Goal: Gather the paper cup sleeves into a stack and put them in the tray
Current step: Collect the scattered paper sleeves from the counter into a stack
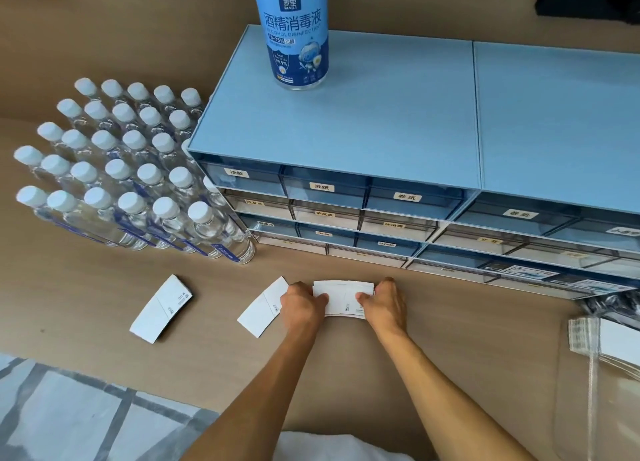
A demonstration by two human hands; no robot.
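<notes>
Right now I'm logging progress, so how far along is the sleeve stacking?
Partly done. Some sleeves are already gathered: the left hand and right hand hold a small stack of sleeves by its ends on the table. Two loose sleeves remain: one beside the left hand and another farther left. Still to do: add both, then put the stack in a tray; I can't identify one here.

A drawer cabinet (363, 121) stands at the back of the worktop (86, 287), a bottle (294, 34) on its top (near the left edge). Water bottles (128, 169) crowd to its left. In front lie three sleeve piles (343, 299), side by side.
</notes>
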